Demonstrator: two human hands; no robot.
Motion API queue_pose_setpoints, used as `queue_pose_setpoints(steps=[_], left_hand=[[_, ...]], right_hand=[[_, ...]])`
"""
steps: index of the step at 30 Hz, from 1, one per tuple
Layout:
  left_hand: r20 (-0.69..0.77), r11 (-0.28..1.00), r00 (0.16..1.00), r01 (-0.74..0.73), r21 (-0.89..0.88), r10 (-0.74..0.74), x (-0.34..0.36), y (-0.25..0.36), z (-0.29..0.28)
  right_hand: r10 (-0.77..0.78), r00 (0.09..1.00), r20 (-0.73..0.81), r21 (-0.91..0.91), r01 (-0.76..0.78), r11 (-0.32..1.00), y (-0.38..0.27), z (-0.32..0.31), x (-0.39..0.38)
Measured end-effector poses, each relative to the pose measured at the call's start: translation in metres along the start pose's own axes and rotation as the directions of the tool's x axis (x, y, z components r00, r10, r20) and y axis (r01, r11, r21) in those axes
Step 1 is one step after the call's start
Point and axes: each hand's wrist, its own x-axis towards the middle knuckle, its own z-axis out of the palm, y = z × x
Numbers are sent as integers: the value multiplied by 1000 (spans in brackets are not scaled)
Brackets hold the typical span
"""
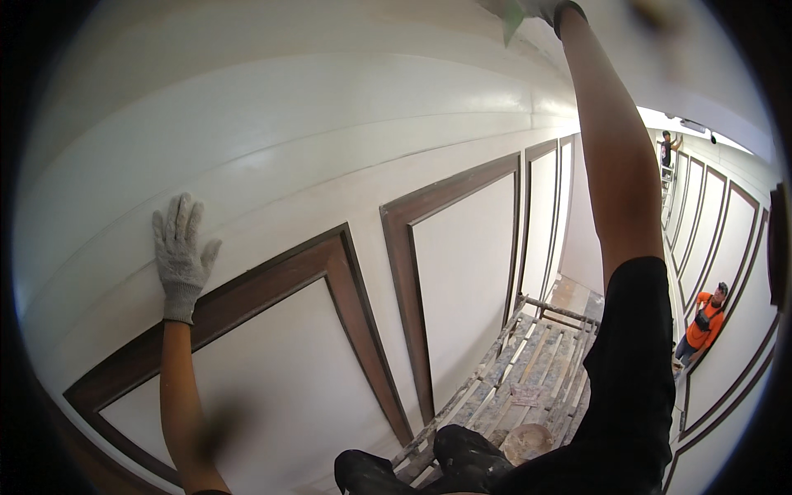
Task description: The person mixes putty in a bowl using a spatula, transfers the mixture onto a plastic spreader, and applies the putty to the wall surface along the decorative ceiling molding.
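Note:
My left hand (181, 252), in a grey knit glove, lies flat with fingers spread on the white wall, just above the dark brown frame (272, 276) of a wall panel. It holds nothing. My right arm reaches straight up along the wall to the top edge of the view. Only the gloved wrist of my right hand (549, 8) shows there, next to a blurred greenish-white thing (511, 21) that I cannot make out. Whether that hand grips it is hidden by the frame edge.
I stand on a paint-spattered scaffold platform (536, 363) beside the wall; my dark shoes (462, 450) show below. White panels with brown frames (450, 272) run along the wall. A person in an orange top (706, 322) stands below on the right. Another person (667, 153) works high up at the far end.

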Motion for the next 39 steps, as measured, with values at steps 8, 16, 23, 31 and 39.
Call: queue_pose_setpoints(steps=[8,16,23,31,39], left_hand=[[-15,999,1000,11,-39,-12,-1,-5,5],[-65,993,996,49,-105,-57,2,9,2],[4,976,996,88,-197,-89,-19,8,-23],[107,871,963,270,-410,-248,-147,11,-108],[519,403,612,788,-466,-597,-351,64,-198]], right_hand=[[-216,972,-93,-244,188,951,-68,-20,-35],[-597,773,-213,-421,479,771,-136,-51,-84],[-822,350,-450,-453,703,548,-116,-55,-128],[465,708,-531,785,204,585,-49,143,-139],[630,587,-508,849,466,250,-180,183,-91]])
